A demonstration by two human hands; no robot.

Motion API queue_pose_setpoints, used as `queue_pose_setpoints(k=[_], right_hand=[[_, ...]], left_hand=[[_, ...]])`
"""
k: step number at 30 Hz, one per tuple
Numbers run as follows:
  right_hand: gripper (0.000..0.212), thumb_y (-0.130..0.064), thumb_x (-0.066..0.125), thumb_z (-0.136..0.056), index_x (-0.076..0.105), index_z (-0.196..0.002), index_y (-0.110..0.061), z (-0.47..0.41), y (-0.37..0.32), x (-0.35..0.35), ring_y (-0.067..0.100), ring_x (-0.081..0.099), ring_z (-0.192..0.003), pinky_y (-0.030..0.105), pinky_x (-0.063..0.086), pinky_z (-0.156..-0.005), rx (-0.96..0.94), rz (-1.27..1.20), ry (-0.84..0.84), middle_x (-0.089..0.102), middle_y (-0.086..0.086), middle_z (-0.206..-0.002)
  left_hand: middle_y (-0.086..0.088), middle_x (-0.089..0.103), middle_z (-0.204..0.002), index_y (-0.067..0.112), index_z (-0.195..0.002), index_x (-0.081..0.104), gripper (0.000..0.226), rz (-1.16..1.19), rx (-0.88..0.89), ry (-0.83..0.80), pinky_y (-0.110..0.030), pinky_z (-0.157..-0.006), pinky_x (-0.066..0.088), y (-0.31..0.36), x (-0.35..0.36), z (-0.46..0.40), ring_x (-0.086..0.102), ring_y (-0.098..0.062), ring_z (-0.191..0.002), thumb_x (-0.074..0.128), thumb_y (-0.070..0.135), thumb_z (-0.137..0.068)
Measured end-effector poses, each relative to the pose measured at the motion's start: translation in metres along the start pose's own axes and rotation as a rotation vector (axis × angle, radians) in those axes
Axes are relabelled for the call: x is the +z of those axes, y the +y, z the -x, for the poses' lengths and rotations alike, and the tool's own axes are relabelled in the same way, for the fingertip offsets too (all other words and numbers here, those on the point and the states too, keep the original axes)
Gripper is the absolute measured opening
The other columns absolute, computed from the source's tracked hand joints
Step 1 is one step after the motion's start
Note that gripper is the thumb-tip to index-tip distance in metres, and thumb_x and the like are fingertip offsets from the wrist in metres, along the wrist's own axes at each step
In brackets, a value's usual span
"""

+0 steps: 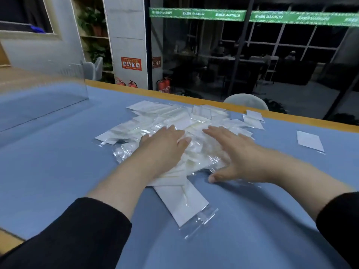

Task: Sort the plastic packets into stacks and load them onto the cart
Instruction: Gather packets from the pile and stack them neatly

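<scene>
Head view looks down on a blue bench (pixel 58 171) with an orange far edge, where a loose heap of plastic packets (pixel 174 121) lies spread across the middle, clear sleeves with white inserts overlapping at all angles. The left hand (pixel 165 144) lies flat on the near left part of the heap, its fingers (pixel 180 135) straight and slightly spread, gripping nothing. The right hand (pixel 239 158) rests palm down on the near right part of the heap, fingers extended toward the far side, the thumb stretched out to the left and touching the bench at the heap's near edge; it holds nothing either. Both forearms are bare, with black sleeves (pixel 81 235) pushed up near the elbows. A long packet (pixel 184 202) sticks out from under the heap toward the near side. A single packet (pixel 309 141) lies apart at the right, and a few more packets (pixel 253 119) sit near the far edge. Red fire extinguishers (pixel 164 85) stand on the floor beyond the bench
</scene>
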State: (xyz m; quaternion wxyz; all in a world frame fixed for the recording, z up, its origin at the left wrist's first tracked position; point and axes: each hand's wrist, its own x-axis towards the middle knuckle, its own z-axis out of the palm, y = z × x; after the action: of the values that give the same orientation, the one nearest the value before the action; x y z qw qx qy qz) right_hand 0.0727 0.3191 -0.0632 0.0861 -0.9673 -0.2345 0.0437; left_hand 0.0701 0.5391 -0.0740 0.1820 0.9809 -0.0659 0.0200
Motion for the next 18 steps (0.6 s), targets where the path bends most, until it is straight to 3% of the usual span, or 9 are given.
queue_pose_setpoints(k=[2,6,9,13,16,18], right_hand=[[0.098,-0.06,0.071,-0.081,0.008,-0.155,-0.048,-0.011,-0.005,0.001,0.003,0.012,-0.149,0.035,0.018,-0.121,-0.061,0.053,0.045,0.007,-0.027,-0.163],[0.076,-0.038,0.065,-0.085,0.028,-0.152,-0.039,-0.026,-0.014,0.015,0.016,0.047,-0.128,0.032,0.039,-0.098,-0.149,0.131,0.152,0.035,-0.019,-0.154],[0.065,-0.033,0.066,-0.085,0.043,-0.146,-0.035,-0.032,-0.019,0.022,0.02,0.057,-0.114,0.033,0.042,-0.082,-0.177,0.19,0.246,0.052,-0.012,-0.141],[0.044,-0.024,0.05,-0.081,0.067,-0.121,-0.027,-0.035,-0.017,0.03,0.03,0.067,-0.093,0.038,0.053,-0.071,-0.253,0.134,0.464,0.071,-0.005,-0.112],[0.033,-0.009,0.057,-0.083,0.071,-0.11,-0.023,-0.033,-0.007,0.027,0.028,0.068,-0.094,0.042,0.055,-0.073,-0.283,0.114,0.583,0.073,-0.004,-0.105],[0.032,-0.004,0.064,-0.084,0.07,-0.109,-0.022,-0.026,-0.002,0.016,0.028,0.067,-0.099,0.045,0.054,-0.077,-0.3,0.122,0.597,0.072,-0.003,-0.107]], left_hand=[[0.008,0.038,-0.158,0.032,-0.15,0.042,0.047,0.114,0.012,0.009,-0.04,-0.12,0.021,-0.002,-0.002,0.001,0.029,-0.015,-0.147,0.023,0.046,-0.11],[0.005,0.057,-0.141,0.032,-0.142,0.048,0.046,0.19,0.033,0.028,-0.045,-0.113,0.033,-0.008,0.001,-0.002,0.047,-0.023,-0.133,0.022,0.05,-0.109],[0.007,0.055,-0.145,0.035,-0.146,0.046,0.047,0.262,0.036,0.043,-0.044,-0.114,0.033,-0.01,0.003,-0.004,0.046,-0.023,-0.136,0.024,0.052,-0.108],[0.011,0.053,-0.148,0.04,-0.146,0.047,0.05,0.419,0.032,0.17,-0.037,-0.112,0.036,-0.012,0.0,-0.002,0.046,-0.018,-0.137,0.027,0.059,-0.104],[0.006,0.067,-0.122,0.034,-0.122,0.061,0.05,0.542,0.009,0.33,-0.034,-0.096,0.04,-0.011,-0.006,0.002,0.055,-0.019,-0.12,0.026,0.063,-0.103],[0.002,0.069,-0.109,0.028,-0.106,0.061,0.051,0.567,0.021,0.401,-0.038,-0.093,0.042,-0.008,-0.009,0.006,0.057,-0.02,-0.108,0.024,0.064,-0.103]])
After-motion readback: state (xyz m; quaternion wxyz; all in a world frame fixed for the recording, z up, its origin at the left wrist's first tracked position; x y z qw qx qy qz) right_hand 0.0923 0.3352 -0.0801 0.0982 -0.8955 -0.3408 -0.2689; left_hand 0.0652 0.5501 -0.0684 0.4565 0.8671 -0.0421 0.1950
